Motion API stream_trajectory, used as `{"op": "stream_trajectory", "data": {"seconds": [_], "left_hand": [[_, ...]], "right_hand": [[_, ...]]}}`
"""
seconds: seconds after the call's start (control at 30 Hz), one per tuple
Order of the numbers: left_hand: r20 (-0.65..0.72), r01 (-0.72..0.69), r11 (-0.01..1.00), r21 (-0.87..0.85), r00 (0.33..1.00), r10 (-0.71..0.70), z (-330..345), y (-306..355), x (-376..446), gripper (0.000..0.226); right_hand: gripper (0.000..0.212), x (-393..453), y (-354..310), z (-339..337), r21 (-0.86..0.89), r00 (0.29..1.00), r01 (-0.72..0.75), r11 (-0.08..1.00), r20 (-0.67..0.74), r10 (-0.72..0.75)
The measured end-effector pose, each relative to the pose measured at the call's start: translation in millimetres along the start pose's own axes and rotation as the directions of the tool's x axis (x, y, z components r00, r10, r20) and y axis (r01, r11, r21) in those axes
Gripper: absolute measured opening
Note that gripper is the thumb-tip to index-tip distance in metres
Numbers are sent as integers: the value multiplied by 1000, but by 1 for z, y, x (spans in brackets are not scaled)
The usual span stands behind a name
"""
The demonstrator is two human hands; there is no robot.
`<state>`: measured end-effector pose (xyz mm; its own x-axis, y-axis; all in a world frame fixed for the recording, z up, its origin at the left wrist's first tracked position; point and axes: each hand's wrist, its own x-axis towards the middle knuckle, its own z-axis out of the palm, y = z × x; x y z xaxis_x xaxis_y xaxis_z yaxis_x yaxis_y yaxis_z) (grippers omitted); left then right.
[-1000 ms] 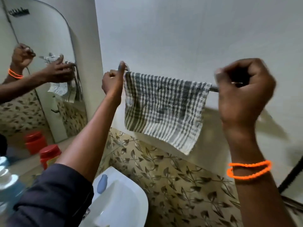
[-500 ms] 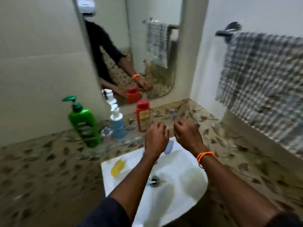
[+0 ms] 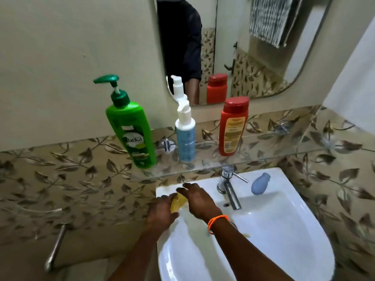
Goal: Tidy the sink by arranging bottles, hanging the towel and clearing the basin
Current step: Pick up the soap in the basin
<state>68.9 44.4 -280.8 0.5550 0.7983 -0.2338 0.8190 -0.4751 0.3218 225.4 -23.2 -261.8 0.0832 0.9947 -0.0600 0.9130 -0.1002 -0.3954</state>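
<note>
A white sink point(image 3: 284, 230) fills the lower middle of the head view. On its back left rim lies a yellow soap piece point(image 3: 178, 204). My left hand point(image 3: 162, 212) curls around the soap from the left. From the right, my right hand point(image 3: 199, 201) rests its spread fingers on the soap and the rim. A green pump bottle point(image 3: 132, 134), a blue-and-white pump bottle point(image 3: 185, 138) and a red bottle point(image 3: 233, 128) stand upright in a row on the glass shelf point(image 3: 274, 155). The striped towel point(image 3: 267, 19) shows only as a reflection in the mirror, hanging on its bar.
A chrome tap point(image 3: 229, 187) stands at the back of the sink, with a blue oval soap point(image 3: 260, 183) on the rim to its right. A small yellowish scrap point(image 3: 246, 235) lies in the basin. A metal bar point(image 3: 54, 246) sticks out of the wall low on the left.
Both hands left the towel on the wall bar, came down over the sink and moved left to the yellow soap. My view turned from the towel to the sink and shelf.
</note>
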Motion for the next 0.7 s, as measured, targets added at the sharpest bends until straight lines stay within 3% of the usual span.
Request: {"op": "stream_trajectory", "data": {"seconds": [0.1,0.2,0.27,0.33,0.43,0.57,0.63,0.7], "left_hand": [[-107,-66,989,-134,993,52,20,-11,16,58],[-254,-225,932,-284,955,153,28,-12,16,35],[-365,-285,895,-343,918,153,29,-6,15,22],[-437,-255,841,-477,899,24,25,6,17,27],[-417,-211,749,-628,904,-96,24,19,25,40],[-397,-152,779,-609,908,-133,35,26,22,63],[-460,-74,823,-563,855,-238,43,30,9,77],[-563,-70,843,-534,773,-293,55,40,-11,76]], "right_hand": [[54,19,3,23,-6,1000,-3,1000,-27,2],[38,29,11,27,-35,994,-31,999,-105,28],[30,31,17,24,60,989,-51,997,-134,59],[23,29,24,22,323,967,-110,940,-182,176],[26,25,33,23,638,923,-173,750,-162,350],[33,22,34,24,680,938,-196,707,-78,336],[49,17,34,20,685,934,-165,710,-122,335],[68,5,31,16,659,920,-170,733,-160,357]]}}
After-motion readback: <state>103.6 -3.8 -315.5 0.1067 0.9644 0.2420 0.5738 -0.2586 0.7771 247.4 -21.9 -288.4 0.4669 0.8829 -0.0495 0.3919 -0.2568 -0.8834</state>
